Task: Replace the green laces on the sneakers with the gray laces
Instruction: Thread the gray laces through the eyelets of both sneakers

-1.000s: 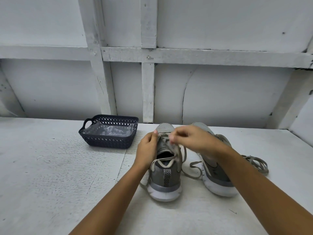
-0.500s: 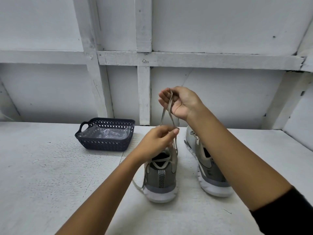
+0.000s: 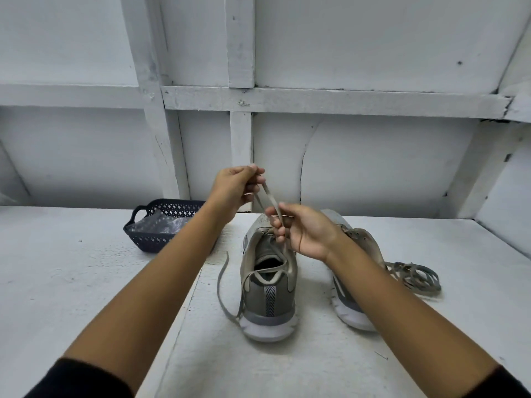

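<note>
Pinching one flat drab shoelace [image 3: 271, 196] twice: my left hand [image 3: 234, 188] held its raised end, my right hand [image 3: 309, 232] gripped it lower, above the grey mesh sneaker [image 3: 270, 294] on the white painted table [image 3: 86, 282]. Second grey sneaker [image 3: 349, 314] stood alongside; tangled loose laces [image 3: 413, 278] lay beside it; dark perforated plastic basket [image 3: 149, 241] sat behind.

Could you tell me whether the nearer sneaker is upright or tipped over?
Upright: the sneaker rests on its white sole, heel toward the camera, opening up; left hand and right hand pinch its lace above.
</note>
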Demonstrator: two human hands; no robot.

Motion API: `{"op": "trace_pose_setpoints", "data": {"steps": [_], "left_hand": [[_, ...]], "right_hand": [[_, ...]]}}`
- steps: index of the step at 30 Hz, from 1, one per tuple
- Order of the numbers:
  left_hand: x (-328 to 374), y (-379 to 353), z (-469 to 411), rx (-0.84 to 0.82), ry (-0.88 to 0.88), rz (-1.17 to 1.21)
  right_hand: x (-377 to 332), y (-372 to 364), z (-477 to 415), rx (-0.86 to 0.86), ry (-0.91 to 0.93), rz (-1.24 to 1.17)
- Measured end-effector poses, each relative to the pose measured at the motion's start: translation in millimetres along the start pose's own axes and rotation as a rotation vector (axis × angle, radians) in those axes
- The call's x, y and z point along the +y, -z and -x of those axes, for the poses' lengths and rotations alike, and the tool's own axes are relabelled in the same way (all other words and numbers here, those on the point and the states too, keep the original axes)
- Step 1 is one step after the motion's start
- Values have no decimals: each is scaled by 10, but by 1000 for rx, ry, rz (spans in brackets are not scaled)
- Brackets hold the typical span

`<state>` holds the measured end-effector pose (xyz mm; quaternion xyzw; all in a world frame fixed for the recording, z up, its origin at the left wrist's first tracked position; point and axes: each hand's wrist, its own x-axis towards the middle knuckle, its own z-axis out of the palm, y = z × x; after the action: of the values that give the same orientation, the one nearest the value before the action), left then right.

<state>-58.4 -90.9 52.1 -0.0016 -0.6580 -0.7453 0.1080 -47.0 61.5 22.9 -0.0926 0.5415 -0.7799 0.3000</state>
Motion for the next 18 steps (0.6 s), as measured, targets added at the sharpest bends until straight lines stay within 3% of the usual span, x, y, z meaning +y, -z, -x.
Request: {"op": "trace_pose_setpoints", "data": {"steps": [7,10,13,15,18], "left_hand": [[29,31,-245,69,18,-9],[-1,-3,-281,56,60,-92],[-60,-51,-210,3,154,-613],[-151,-88,-114,-50,112,-946],[-366,-153,24,-50,25,-1143]], "right_hand": [[92,148,157,-96,58,0],[89,165,173,-31,124,-58],[72,187,162,77,194,-101],[70,207,146,165,242,-93],[116,239,77,330,294,-121]]}}
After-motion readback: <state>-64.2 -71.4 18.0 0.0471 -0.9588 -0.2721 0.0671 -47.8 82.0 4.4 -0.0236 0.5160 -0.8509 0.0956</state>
